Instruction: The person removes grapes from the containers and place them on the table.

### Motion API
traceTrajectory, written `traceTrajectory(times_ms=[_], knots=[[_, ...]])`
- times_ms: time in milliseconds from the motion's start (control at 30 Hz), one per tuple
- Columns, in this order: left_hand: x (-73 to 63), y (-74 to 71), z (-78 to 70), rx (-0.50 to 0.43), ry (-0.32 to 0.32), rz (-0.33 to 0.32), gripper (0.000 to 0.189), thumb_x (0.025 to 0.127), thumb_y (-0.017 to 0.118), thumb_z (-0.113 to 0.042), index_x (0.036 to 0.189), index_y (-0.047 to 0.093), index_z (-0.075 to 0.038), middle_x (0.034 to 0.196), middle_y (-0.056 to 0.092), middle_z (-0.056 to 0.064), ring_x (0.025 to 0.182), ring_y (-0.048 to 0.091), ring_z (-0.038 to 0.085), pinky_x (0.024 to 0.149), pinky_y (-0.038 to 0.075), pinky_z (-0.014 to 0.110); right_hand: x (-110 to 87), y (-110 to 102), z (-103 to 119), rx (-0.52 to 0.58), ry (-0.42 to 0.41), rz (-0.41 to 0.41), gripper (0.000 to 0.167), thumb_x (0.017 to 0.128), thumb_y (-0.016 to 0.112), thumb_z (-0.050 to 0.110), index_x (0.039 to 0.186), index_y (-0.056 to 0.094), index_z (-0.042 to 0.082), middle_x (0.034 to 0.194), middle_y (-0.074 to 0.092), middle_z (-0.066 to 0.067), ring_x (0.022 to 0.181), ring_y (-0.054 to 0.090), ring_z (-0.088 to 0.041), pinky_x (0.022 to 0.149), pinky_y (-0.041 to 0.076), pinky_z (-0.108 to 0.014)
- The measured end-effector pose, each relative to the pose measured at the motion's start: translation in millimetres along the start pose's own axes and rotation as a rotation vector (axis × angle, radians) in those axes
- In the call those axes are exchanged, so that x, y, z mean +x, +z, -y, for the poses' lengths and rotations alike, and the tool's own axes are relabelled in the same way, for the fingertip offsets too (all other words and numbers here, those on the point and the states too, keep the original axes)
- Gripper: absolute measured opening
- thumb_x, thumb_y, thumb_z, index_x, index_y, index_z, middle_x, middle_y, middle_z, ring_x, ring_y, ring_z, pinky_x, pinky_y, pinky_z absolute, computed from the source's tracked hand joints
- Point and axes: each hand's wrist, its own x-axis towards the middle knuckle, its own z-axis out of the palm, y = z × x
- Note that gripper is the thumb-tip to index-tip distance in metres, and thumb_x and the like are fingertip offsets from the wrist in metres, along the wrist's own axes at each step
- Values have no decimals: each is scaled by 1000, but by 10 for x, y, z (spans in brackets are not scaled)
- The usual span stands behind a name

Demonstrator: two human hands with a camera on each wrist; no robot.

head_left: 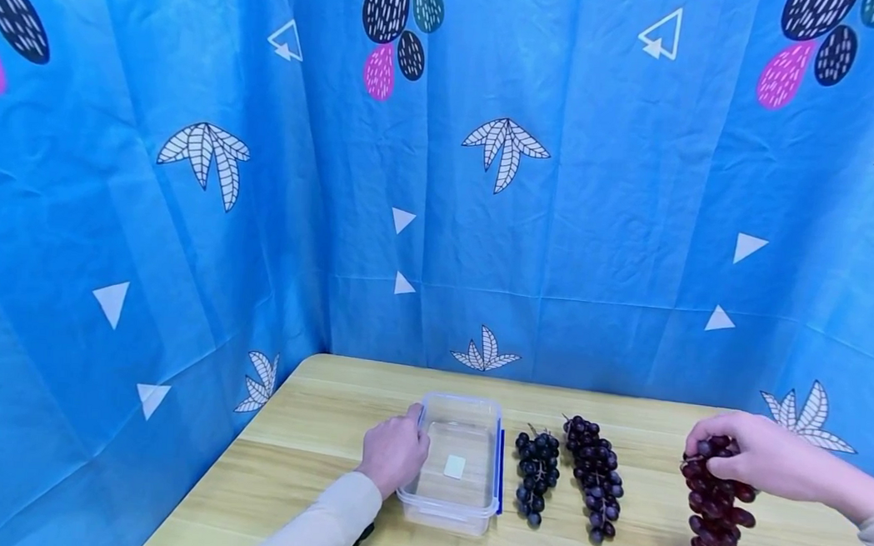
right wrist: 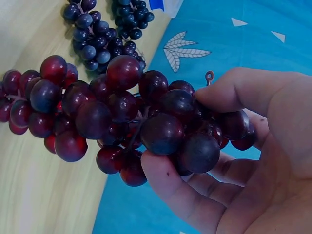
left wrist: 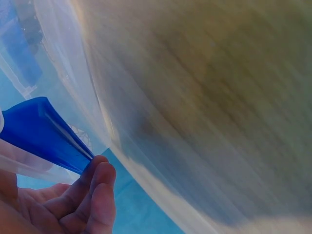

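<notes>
My right hand [head_left: 745,455] holds a bunch of dark red grapes [head_left: 718,528] near its stem end, and the bunch hangs down from the fingers. In the right wrist view thumb and fingers curl round the upper grapes [right wrist: 163,134]. At the left side of a clear plastic container [head_left: 460,508], my left hand [head_left: 394,450] grips the wall. The left wrist view has its fingertips [left wrist: 103,170] at the edge of a blue latch flap [left wrist: 44,131]. A small pale square [head_left: 454,467] shows inside the container, which has no lid on it.
Right of the container lie a short bunch of black grapes [head_left: 537,475] and a longer dark purple bunch [head_left: 593,479]. A dark object [head_left: 362,537] peeks out beside the left sleeve. Blue patterned curtain [head_left: 597,233] hangs behind and left of the wooden table [head_left: 306,449].
</notes>
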Motion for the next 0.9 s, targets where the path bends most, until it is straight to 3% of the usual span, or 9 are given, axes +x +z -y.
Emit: traceTrajectory(times_ms=[233,433,633,900], knots=[[3,-10,-7,-1,0,9,47,95,60,-26,138,58,-7,97,74,14,65,61,17,51,47,33,65,70,-38,27,-24,-1,22,84,70,6,100,69,21,101,67,6,79,48,4,64,41,-24],[4,-10,0,0,4,15,47,95,61,-26,138,58,-7,96,74,13,65,62,17,52,48,34,146,127,-19,-45,43,-47,24,81,71,11,98,68,28,102,67,8,74,46,1,65,38,-25],[-13,-4,6,-7,12,10,46,95,61,-25,137,58,-6,94,73,13,62,58,15,49,45,32,238,156,-18,-87,102,-63,22,82,73,16,97,68,31,103,67,7,83,53,-7,66,42,-31],[-10,-10,-3,-4,14,6,45,96,61,-26,137,58,-7,94,73,12,61,56,14,49,44,31,326,202,-78,-7,135,-49,17,87,70,17,102,69,26,110,68,-1,96,59,-19,72,48,-36]])
